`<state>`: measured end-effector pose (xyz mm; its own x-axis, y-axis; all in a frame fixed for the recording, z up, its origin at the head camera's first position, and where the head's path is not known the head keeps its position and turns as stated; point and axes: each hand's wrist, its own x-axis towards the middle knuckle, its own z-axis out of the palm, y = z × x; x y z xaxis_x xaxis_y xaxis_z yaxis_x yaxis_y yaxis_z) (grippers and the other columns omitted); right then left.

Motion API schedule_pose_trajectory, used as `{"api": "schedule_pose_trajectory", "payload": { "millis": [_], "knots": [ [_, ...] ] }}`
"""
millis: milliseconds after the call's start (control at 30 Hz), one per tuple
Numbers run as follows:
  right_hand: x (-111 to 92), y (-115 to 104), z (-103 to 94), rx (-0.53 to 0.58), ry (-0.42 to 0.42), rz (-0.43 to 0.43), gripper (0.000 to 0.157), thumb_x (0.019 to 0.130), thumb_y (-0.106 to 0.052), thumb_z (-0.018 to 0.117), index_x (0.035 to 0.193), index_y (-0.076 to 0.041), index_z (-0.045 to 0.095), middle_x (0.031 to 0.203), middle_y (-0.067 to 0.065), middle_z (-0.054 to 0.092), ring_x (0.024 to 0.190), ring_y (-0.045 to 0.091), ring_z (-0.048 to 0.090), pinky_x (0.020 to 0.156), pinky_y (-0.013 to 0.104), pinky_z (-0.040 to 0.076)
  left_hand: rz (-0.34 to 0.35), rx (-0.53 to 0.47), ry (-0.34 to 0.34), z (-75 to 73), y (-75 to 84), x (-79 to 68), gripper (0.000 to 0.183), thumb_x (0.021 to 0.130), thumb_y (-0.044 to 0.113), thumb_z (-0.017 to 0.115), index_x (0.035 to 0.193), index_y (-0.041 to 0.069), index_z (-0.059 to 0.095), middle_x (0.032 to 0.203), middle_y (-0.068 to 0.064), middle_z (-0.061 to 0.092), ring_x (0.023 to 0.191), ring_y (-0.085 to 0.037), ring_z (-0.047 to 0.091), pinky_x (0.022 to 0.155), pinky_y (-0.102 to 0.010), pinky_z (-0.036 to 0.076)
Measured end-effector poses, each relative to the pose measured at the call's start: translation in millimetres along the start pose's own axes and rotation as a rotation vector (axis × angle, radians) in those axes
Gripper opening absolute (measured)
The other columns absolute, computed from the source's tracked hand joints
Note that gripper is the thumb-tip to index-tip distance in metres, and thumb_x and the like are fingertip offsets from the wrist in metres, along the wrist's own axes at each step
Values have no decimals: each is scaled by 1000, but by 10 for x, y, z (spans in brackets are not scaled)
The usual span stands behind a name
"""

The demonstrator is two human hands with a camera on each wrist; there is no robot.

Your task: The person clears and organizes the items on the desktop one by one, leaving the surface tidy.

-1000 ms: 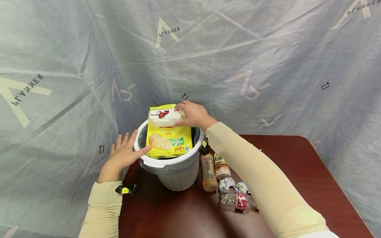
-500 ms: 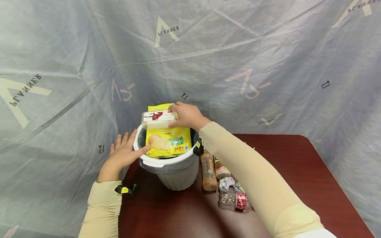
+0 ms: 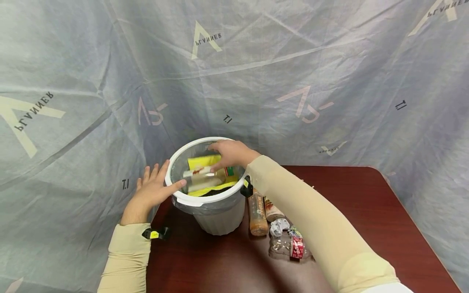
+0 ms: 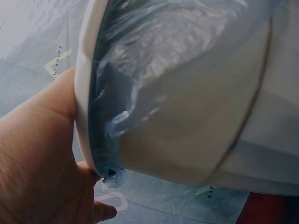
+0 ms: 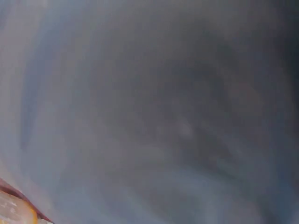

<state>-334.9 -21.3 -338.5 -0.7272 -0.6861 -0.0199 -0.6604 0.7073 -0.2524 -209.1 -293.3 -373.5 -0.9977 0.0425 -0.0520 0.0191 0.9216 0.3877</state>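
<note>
The right hand [image 3: 232,152] is over the mouth of the bin [image 3: 220,224], and the grip has changed: its fingers and thumb, which half a second ago held the clear container [image 3: 199,182], now stand apart. Whether the thumb brushes the container cannot be told. The container, blurred, lies below the rim on the yellow bag [image 3: 199,162], which has also dropped from above the rim into the lined bin. Both things therefore appear let go and inside.

The left hand [image 3: 154,189] has not moved; its spread fingers rest against the rim with no clasp visible, seemingly steadying the bin. On the table [image 3: 351,203], just right of the bin, 3 bottles [image 3: 297,247] and crumpled wrappers [image 3: 279,226] remain outside. The right wrist view is too blurred to add detail.
</note>
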Motion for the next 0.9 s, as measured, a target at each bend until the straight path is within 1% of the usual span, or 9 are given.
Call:
{"api": "schedule_pose_trajectory", "payload": {
  "millis": [167, 233, 333, 433, 533, 633, 700, 767, 900],
  "knots": [
    [-70, 117, -87, 70, 111, -43, 73, 86, -60, 73, 145, -20, 55, 132, 3, 63, 116, 21, 61, 95, 44, 50, 8, -4, -8, -17, 25, -10, 110, 88, 80, 47, 164, 18, -4, 165, -31, -3, 149, -51, -17, 110, -76, -5],
    [-109, 170, -133, 96, 155, -40, 72, 87, -59, 72, 145, -19, 56, 130, 4, 63, 108, 21, 63, 90, 44, 51, 10, -6, -7, -23, 30, -12, 110, 89, 80, 47, 164, 19, -4, 165, -32, -3, 149, -51, -17, 110, -76, -5],
    [-184, 284, -194, 136, 225, -23, 70, 89, -58, 71, 145, -19, 55, 129, 3, 62, 101, 19, 64, 85, 41, 51, 15, -7, -7, -32, 42, -20, 110, 89, 80, 47, 164, 19, -5, 165, -31, -3, 149, -51, -17, 110, -76, -5],
    [-291, 415, -244, 193, 308, 3, 67, 90, -56, 71, 144, -20, 55, 128, 3, 62, 102, 19, 63, 85, 41, 51, 18, -10, -8, -33, 45, -24, 109, 89, 79, 47, 164, 19, -5, 165, -31, -3, 149, -51, -17, 110, -76, -5],
    [-403, 570, -262, 262, 392, 32, 66, 90, -54, 71, 144, -20, 55, 128, 7, 62, 106, 24, 63, 87, 44, 51, 20, -15, -6, -26, 36, -23, 108, 90, 79, 47, 164, 19, -5, 164, -32, -3, 149, -51, -17, 110, -76, -5],
    [-516, 746, -234, 336, 463, 74, 65, 91, -51, 72, 145, -20, 54, 129, 11, 62, 109, 26, 63, 88, 46, 52, 22, -22, 0, -20, 20, -23, 108, 89, 79, 48, 164, 20, -4, 164, -32, -2, 149, -51, -17, 110, -76, -6],
    [-594, 870, -186, 372, 492, 105, 65, 91, -50, 72, 145, -21, 53, 129, 11, 62, 109, 26, 62, 89, 47, 52, 23, -28, 3, -20, 14, -24, 108, 89, 79, 48, 164, 20, -5, 164, -32, -3, 149, -51, -18, 110, -76, -6],
    [-663, 991, -122, 406, 510, 135, 65, 91, -49, 73, 146, -21, 53, 130, 12, 61, 109, 27, 62, 90, 48, 52, 24, -30, 7, -19, 10, -24, 109, 89, 79, 48, 164, 20, -4, 164, -32, -3, 149, -51, -18, 110, -76, -7],
    [-798, 1186, 44, 436, 528, 196, 67, 91, -49, 73, 148, -20, 51, 130, 13, 60, 108, 29, 63, 91, 49, 52, 24, -30, 10, -10, 13, -22, 109, 89, 78, 49, 164, 19, -3, 164, -33, -2, 149, -51, -17, 110, -76, -6]
  ]
}}
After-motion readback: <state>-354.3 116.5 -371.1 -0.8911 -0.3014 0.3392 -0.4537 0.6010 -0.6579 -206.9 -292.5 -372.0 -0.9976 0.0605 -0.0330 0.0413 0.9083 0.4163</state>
